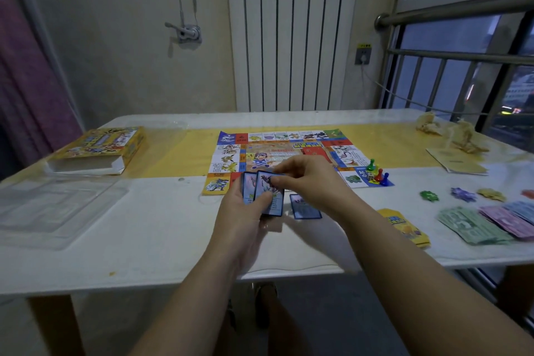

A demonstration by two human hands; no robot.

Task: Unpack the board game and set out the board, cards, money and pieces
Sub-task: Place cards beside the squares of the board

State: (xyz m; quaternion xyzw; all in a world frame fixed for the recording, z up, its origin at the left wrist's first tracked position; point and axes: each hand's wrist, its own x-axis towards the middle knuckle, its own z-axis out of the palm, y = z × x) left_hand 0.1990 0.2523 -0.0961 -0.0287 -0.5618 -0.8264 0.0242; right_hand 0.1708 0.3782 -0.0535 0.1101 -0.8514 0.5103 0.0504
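Head view puts the left hand point(245, 211) lowest, its fingers point(264, 200) curled round a small stack of blue-bordered picture cards point(271, 199) with the thumb laid across the front card, while the right hand point(306, 179) pinches that front card's upper edge between thumb and fingertips; both hands hold cards, neither is free. The stack is tilted up towards the camera, its long axis running away from the person, and it hangs over the near edge of the colourful square paper game board point(289, 150). Just right of the stack a single blue-bordered card point(306, 206) lies flat on the white counter point(144, 240), long axis running much the same way, and the right hand is the nearer one to it. The pinched card most likely belongs on or beside that one, a short drop to the right. Bare counter lies between the single card and the yellow card sleeve point(404, 225); beyond it sit fanned green and purple paper money point(474, 225), and coloured plastic pawns point(377, 173) stand on the board's near right corner, so a wide swing right risks scattering them. Leftward, a clear plastic tray point(55, 211) and the yellow cardboard game box point(98, 150) are well apart
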